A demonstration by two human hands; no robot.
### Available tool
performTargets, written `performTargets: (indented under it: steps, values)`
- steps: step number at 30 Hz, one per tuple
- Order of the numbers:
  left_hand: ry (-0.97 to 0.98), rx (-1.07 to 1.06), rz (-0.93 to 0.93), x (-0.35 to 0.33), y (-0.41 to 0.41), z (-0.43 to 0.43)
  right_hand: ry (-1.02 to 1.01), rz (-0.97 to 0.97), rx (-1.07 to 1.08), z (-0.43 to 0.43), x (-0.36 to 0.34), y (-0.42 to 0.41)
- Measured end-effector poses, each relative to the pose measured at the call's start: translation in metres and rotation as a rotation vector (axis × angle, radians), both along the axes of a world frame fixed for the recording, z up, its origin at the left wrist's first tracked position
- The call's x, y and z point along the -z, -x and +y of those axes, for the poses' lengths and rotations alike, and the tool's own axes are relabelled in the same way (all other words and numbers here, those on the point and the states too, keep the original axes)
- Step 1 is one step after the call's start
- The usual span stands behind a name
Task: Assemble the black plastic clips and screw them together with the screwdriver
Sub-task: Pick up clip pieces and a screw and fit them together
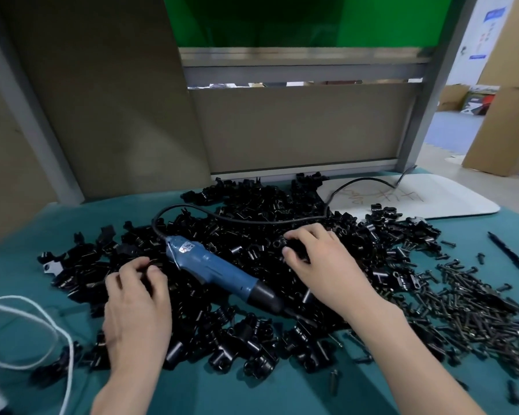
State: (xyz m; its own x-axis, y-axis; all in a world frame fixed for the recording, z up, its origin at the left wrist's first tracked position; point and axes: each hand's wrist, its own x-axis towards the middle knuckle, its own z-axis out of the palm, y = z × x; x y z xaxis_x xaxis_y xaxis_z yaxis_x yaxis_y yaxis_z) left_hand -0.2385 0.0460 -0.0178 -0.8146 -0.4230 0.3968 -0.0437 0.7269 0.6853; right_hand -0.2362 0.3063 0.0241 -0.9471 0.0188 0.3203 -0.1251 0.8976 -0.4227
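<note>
The left hand [135, 307] curls into the clips [252, 211], its hold unclear; the right hand [315, 259] pinches one clip [297, 245]. Lift matching halves clear of the pile before taking the screwdriver [219, 271], which lies between the hands.

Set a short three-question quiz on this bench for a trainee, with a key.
1. True or false: the screwdriver lies on the clips between the left hand and the right hand, held by neither.
2. The screws lie: A) left of the clips; B) right of the clips; C) behind the clips.
3. Fill in: the screwdriver's body is ____ in colour.
Key: 1 true; 2 B; 3 blue.
</note>
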Motion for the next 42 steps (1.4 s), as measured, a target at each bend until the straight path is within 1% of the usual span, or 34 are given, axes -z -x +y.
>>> performTargets:
  steps: [2, 6, 8, 9, 10, 12, 14, 16, 18, 19, 20, 22, 25, 27, 29, 31, 34, 37, 40, 42]
  values:
    - [-0.042, 0.021, 0.001, 0.0, 0.002, 0.001, 0.008, -0.026, -0.042, -0.02, -0.005, 0.012]
    - [-0.128, 0.032, 0.03, 0.0, 0.004, -0.003, -0.205, -0.286, -0.1, -0.051, -0.009, 0.036]
    - [-0.147, 0.044, 0.047, 0.001, 0.004, -0.004, -0.249, -0.284, -0.108, -0.055, -0.004, 0.039]
    - [-0.155, 0.051, 0.048, 0.001, 0.004, -0.005, -0.218, -0.245, -0.102, -0.053, -0.003, 0.037]
    - [-0.166, 0.055, 0.044, 0.001, 0.005, -0.005, -0.139, -0.194, -0.086, -0.049, -0.003, 0.034]
    - [-0.192, 0.043, 0.032, -0.002, 0.006, -0.005, 0.135, -0.099, -0.034, -0.035, -0.007, 0.022]
    - [-0.193, 0.01, 0.067, -0.005, 0.004, -0.003, 0.506, -0.056, -0.016, -0.017, -0.012, 0.003]
    - [-0.207, 0.01, 0.174, -0.01, 0.001, 0.002, 0.94, -0.063, -0.029, -0.001, -0.013, -0.021]
    - [-0.243, 0.092, 0.304, -0.015, -0.006, 0.016, 1.346, -0.107, -0.057, 0.01, -0.005, -0.049]
    - [-0.256, 0.159, 0.357, -0.017, -0.011, 0.027, 1.503, -0.137, -0.058, 0.014, 0.001, -0.062]
    - [-0.262, 0.237, 0.391, -0.019, -0.017, 0.04, 1.616, -0.166, -0.044, 0.018, 0.009, -0.073]
    - [-0.25, 0.409, 0.416, -0.019, -0.034, 0.072, 1.734, -0.221, 0.006, 0.023, 0.024, -0.09]
    - [-0.184, 0.665, 0.415, -0.013, -0.065, 0.117, 1.77, -0.262, 0.055, 0.021, 0.031, -0.101]
    - [-0.208, 0.767, 0.402, -0.006, -0.079, 0.133, 1.819, -0.222, 0.02, 0.018, 0.031, -0.102]
    - [-0.274, 0.781, 0.383, -0.002, -0.084, 0.137, 1.853, -0.176, -0.058, 0.017, 0.03, -0.102]
    - [-0.335, 0.749, 0.342, 0.0, -0.082, 0.135, 1.84, -0.18, -0.119, 0.015, 0.031, -0.102]
    - [-0.411, 0.741, 0.275, 0.005, -0.078, 0.134, 1.819, -0.181, -0.127, 0.015, 0.035, -0.101]
    - [-0.402, 0.787, 0.237, 0.008, -0.077, 0.137, 1.735, -0.164, -0.126, 0.014, 0.038, -0.098]
    - [-0.398, 0.816, 0.219, 0.009, -0.077, 0.137, 1.555, -0.147, -0.203, 0.012, 0.037, -0.099]
    - [-0.388, 0.824, 0.22, 0.009, -0.076, 0.136, 1.467, -0.129, -0.183, 0.013, 0.038, -0.1]
